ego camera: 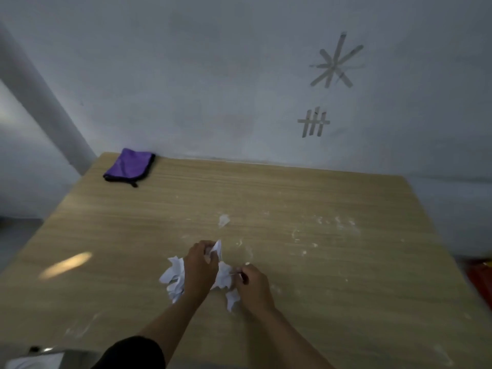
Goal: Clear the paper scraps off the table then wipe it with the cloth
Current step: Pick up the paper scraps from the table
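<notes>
left hand (200,265): fingers pinched round a scrap (217,249)
right hand (251,283): pinching another bit
scraps (174,275): piled mid-table (319,262) by both hands
cloth (129,166): purple, folded, far left corner

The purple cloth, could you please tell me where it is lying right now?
In the head view the purple cloth lies folded at the far left corner of the table, close to the wall and well away from both hands and the paper scraps.
</notes>
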`<control>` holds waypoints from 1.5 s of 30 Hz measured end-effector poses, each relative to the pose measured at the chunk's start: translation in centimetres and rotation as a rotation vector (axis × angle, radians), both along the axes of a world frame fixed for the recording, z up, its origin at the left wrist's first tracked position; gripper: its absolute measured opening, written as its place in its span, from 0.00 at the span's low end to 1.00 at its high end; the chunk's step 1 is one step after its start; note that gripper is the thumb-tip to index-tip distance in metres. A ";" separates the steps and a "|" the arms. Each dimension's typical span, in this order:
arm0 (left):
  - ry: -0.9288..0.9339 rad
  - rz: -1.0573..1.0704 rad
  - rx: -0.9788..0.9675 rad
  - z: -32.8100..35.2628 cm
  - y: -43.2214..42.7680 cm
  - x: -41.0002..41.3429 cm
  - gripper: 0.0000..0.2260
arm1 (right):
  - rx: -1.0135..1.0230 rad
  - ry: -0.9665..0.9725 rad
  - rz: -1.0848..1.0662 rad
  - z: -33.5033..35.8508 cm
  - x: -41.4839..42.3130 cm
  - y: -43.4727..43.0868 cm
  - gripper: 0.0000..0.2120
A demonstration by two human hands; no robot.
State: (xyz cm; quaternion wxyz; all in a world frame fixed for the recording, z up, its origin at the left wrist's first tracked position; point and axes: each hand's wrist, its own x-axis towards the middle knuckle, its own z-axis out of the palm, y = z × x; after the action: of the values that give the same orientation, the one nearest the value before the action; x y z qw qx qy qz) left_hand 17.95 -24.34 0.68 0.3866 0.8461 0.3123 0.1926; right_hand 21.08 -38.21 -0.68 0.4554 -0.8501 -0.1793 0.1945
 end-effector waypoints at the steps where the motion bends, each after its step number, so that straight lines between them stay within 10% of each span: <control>1: 0.012 -0.014 0.043 0.1 0.6 -0.9 0.08 | 0.004 -0.021 0.013 -0.1 -0.7 0.9 0.07; 22: 0.259 -0.489 0.235 -6.1 9.5 -9.5 0.42 | -0.144 -0.496 0.063 -2.6 -3.8 0.6 0.17; 28: 0.350 -0.642 0.228 -6.1 10.4 -8.2 0.54 | -0.229 -0.393 0.155 -3.2 -3.1 1.6 0.39; 33: 0.320 -0.706 0.300 -7.0 10.2 -6.5 0.48 | -0.316 -0.289 0.405 -2.8 -1.5 4.6 0.48; 45: 0.099 -0.602 0.301 -8.3 8.6 -6.5 0.18 | -0.126 -0.480 0.317 -6.0 -1.9 6.4 0.26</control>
State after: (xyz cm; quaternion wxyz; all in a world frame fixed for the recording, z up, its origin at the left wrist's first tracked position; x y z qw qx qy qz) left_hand 11.45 -15.73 -7.60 0.2813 0.9563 0.0347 0.0724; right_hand 19.17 -31.85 -6.65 0.3102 -0.8598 -0.3999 0.0675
